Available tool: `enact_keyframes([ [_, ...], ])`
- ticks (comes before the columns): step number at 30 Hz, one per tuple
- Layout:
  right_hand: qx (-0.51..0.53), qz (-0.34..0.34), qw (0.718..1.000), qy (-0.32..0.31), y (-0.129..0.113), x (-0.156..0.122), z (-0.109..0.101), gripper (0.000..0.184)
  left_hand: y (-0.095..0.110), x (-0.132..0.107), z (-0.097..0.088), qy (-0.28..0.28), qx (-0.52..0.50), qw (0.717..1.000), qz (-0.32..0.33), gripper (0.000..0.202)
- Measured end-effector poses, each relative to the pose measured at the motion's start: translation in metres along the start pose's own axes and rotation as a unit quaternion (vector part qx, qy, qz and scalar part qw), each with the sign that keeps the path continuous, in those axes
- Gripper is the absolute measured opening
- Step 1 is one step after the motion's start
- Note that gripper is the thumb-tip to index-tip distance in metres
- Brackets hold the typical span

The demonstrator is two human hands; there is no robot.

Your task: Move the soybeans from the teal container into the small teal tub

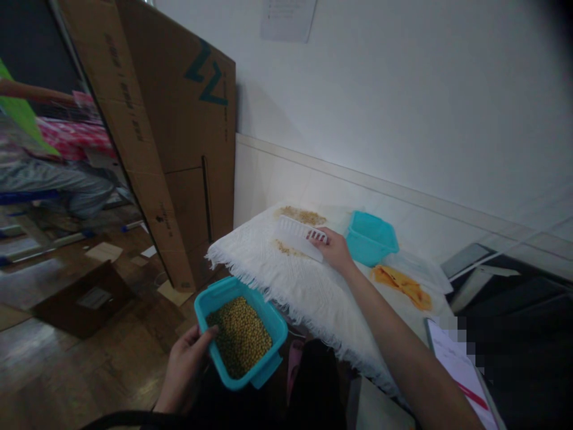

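My left hand (190, 358) grips the near-left rim of a turquoise plastic container (280, 325), its thumb over the edge. Yellow soybeans (246, 334) lie inside, with darker green ones on the left side. The container is tilted and sits just below the edge of a table covered with a fringed white cloth (326, 298). Over the cloth, my right hand (331, 248) is closed on a flat white plastic scraper with a slotted edge (295, 230). Small beans (289, 248) are scattered in front of the scraper, and a larger patch of beans (302, 215) lies behind it.
A second turquoise container (371, 239) stands by the wall, beside an orange cloth (403, 286) and a clear plastic lid (421, 269). A clipboard with paper (461, 370) is at the right. A tall cardboard box (179, 119) stands left; beyond it sits another person (54, 173).
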State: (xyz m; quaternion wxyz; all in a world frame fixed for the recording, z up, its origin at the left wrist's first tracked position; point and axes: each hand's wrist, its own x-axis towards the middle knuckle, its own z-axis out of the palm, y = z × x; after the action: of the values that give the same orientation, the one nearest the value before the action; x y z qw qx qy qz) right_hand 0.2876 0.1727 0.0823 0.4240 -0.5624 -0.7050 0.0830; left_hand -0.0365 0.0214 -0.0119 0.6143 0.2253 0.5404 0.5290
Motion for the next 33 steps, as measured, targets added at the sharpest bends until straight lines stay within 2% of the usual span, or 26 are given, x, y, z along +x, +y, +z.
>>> enact_keyframes([
  [3, -0.008, -0.007, 1.000, -0.008, -0.005, 0.000, -0.001, 0.025, -0.002, 0.001, -0.001, -0.004, -0.004, 1.000, 0.005, 0.026],
  [8, -0.016, -0.007, 1.000, 0.025, -0.010, 0.003, 0.002, 0.026, -0.004, 0.001, -0.003, -0.027, 0.006, 1.000, -0.002, 0.028],
  [13, -0.012, -0.026, 0.999, -0.016, -0.010, 0.001, 0.004, 0.024, -0.003, 0.001, -0.004, -0.026, 0.016, 1.000, 0.000, 0.031],
  [19, -0.027, -0.014, 0.999, 0.037, -0.002, 0.003, -0.002, 0.025, -0.002, 0.002, -0.001, -0.015, 0.019, 1.000, 0.002, 0.030],
  [26, -0.023, -0.004, 1.000, 0.004, -0.001, -0.004, -0.002, 0.022, -0.001, 0.001, -0.002, -0.042, 0.011, 0.999, 0.006, 0.026],
  [29, -0.015, -0.012, 1.000, -0.015, -0.005, -0.005, -0.004, 0.022, -0.002, 0.001, -0.002, -0.038, 0.019, 0.999, 0.013, 0.029],
  [33, -0.008, -0.017, 1.000, 0.001, -0.008, 0.000, -0.002, 0.024, -0.001, 0.000, -0.001, -0.031, 0.018, 0.999, 0.014, 0.029],
])
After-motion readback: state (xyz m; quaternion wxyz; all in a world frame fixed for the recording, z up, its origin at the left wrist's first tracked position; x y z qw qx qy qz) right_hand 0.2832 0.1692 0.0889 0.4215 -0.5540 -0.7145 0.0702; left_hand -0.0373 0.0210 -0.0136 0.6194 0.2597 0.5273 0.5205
